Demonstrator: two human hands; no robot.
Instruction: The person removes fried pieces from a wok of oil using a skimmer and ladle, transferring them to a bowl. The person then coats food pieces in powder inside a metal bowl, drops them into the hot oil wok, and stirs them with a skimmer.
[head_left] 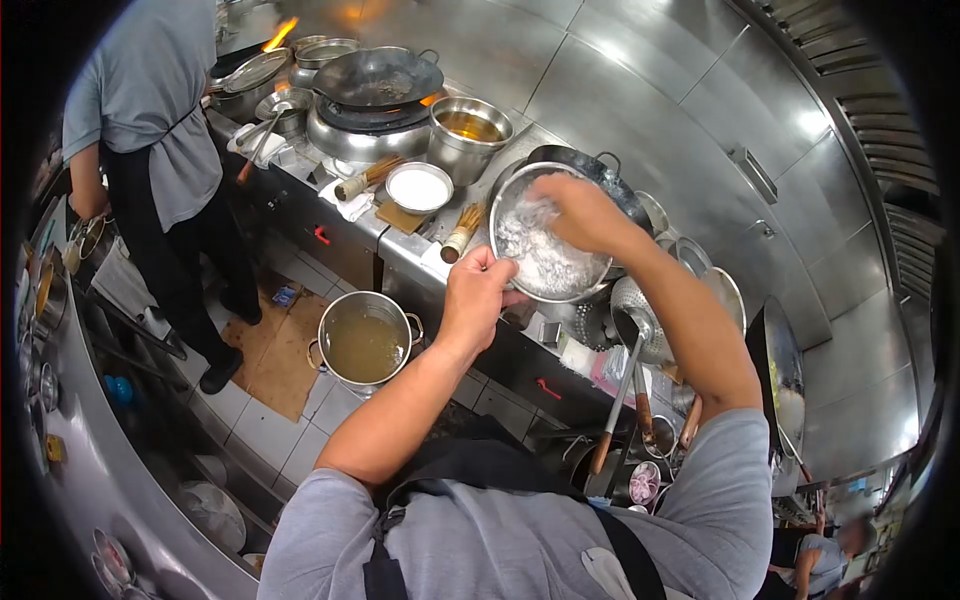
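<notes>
**Powdery contents handled in a steel bowl between two hands**

The steel bowl (513, 192) is held just above centre of the view, in front of the cooking counter (400, 243). Its near-left rim, at about eight o'clock, is clamped by the left hand (475, 300), with the thumb laid at the edge and fingers partly hidden beneath. The right hand (575, 205) is dipped in from one o'clock, among white-dusted pieces (535, 248); how far its fingers are closed cannot be told. The two hands are kept apart, on opposite sides of the bowl.

From the bowl, a bamboo wok brush (462, 235) is seen close by at nine o'clock. A basin of white powder (418, 209) is set between nine and ten, and a deep pot of amber liquid (465, 160) at eleven. A dark wok (375, 78) is seated on a burner beyond them. At one o'clock, a second wok (568, 157) is partly covered by the bowl. A perforated ladle (632, 297) is placed between four and five. At eight o'clock, lower down, a two-handled stockpot (368, 299) is filled with cloudy liquid. A co-worker (165, 150) is seen toward nine.
</notes>
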